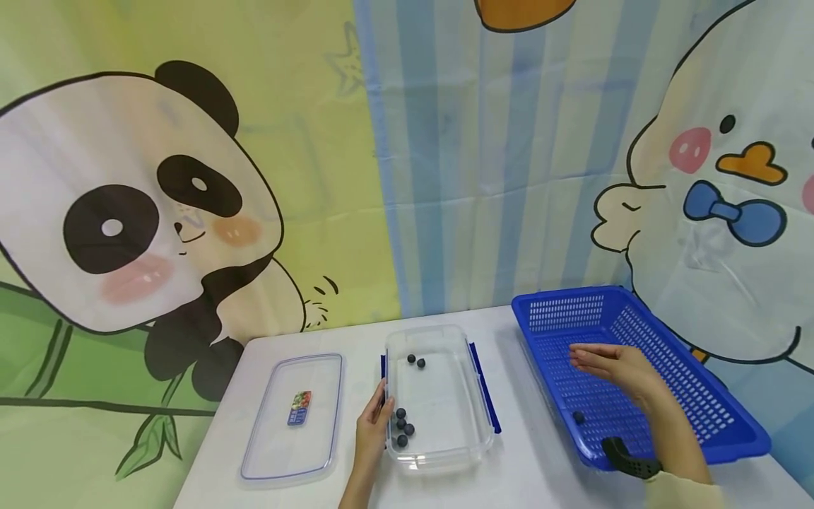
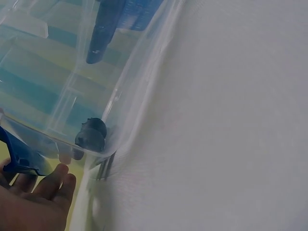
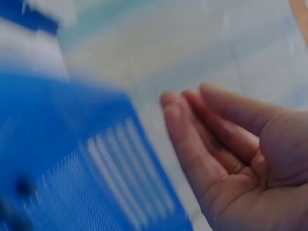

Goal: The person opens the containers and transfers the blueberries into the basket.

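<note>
A clear container (image 1: 439, 445) stands on the table with several small dark round fruits (image 1: 401, 423) near its left wall and two more (image 1: 421, 363) towards the back. My left hand (image 1: 372, 428) grips its left side; in the left wrist view the fingers of that hand (image 2: 45, 192) are by the blue latch (image 2: 21, 156) and the wall. Above the blue basket (image 1: 553, 396) is my right hand (image 1: 620, 371), its fingers extended and close together, with no object visible between them. One dark fruit (image 1: 579, 417) lies in the basket, below and left of that hand.
A clear lid (image 1: 318, 452) with a colourful label (image 1: 299, 408) lies on the white table (image 1: 356, 346) left of the container. Another blue latch (image 1: 486, 389) sticks out on the container's right side. Behind the table hangs a cartoon-printed curtain (image 1: 445, 177).
</note>
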Demonstrator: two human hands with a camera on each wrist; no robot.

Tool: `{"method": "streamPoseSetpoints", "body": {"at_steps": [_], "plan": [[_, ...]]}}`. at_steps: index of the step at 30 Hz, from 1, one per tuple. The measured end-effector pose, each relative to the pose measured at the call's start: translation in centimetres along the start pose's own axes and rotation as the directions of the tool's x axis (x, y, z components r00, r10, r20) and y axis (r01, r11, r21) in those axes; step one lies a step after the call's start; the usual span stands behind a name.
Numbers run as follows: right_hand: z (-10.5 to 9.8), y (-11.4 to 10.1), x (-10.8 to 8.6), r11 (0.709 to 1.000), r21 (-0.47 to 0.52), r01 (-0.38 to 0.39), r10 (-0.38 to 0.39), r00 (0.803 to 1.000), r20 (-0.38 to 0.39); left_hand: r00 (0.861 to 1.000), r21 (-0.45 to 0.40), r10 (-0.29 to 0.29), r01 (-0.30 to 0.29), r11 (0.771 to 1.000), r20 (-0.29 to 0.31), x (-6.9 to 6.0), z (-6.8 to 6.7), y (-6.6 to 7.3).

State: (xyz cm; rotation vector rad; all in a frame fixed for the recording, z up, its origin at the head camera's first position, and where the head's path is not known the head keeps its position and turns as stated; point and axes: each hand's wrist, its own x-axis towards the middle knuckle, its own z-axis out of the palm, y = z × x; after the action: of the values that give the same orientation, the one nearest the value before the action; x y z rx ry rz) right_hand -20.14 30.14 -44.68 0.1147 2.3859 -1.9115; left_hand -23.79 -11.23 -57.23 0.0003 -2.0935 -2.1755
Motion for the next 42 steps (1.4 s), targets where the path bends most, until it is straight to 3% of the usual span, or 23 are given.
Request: {"method": "streamPoseSetpoints", "body": {"at_steps": [3, 6, 10, 13, 17, 20, 26, 32, 36, 42], "plan": [[4.1, -1.5, 0.0, 0.999, 0.038, 0.036, -0.038, 0.999, 0.036, 1.000, 0.008, 0.014, -0.014, 1.000, 0.003, 0.3, 0.1, -0.7], [8.8, -1.7, 0.1, 0.994, 0.093, 0.061, -0.073, 0.988, 0.135, 1.000, -0.001, 0.015, -0.015, 1.000, 0.007, 0.3, 0.3, -0.6], [14.6, -0.9, 0.4, 0.985, 0.160, 0.056, -0.100, 0.955, 0.279, 1.000, 0.005, 0.014, -0.014, 1.000, 0.022, -0.4, 0.8, 1.1], [18.2, -0.3, 1.0, 0.987, 0.158, 0.020, -0.071, 0.945, 0.321, 0.999, 0.022, 0.020, -0.021, 1.000, 0.030, -0.9, 1.0, 2.3], [21.4, 0.4, 2.2, 0.986, 0.168, -0.021, -0.032, 0.951, 0.307, 1.000, 0.012, 0.019, -0.020, 1.000, 0.020, -0.2, 1.0, 0.6], [22.9, 0.7, 3.0, 0.988, 0.150, -0.033, -0.009, 0.962, 0.271, 1.000, 0.008, 0.024, -0.024, 1.000, 0.018, 0.3, 0.8, -1.0], [25.1, 1.2, 3.7, 0.999, 0.011, -0.053, 0.049, 0.973, 0.224, 0.999, 0.002, 0.031, -0.031, 1.000, 0.019, 0.2, 0.6, -1.0], [26.3, 1.9, 3.9, 0.989, -0.142, -0.052, 0.076, 0.983, 0.166, 1.000, 0.036, 0.019, -0.020, 0.999, 0.015, 0.2, 0.4, -1.1], [26.7, 1.8, 4.4, 0.984, -0.169, -0.064, 0.092, 0.982, 0.167, 1.000, 0.045, 0.018, -0.018, 0.999, 0.000, 0.1, 0.2, -0.9], [26.9, 1.2, 5.3, 0.982, -0.163, -0.092, 0.128, 0.966, 0.225, 1.000, 0.038, 0.000, 0.001, 0.999, -0.016, 0.1, -0.1, -1.0]]}}
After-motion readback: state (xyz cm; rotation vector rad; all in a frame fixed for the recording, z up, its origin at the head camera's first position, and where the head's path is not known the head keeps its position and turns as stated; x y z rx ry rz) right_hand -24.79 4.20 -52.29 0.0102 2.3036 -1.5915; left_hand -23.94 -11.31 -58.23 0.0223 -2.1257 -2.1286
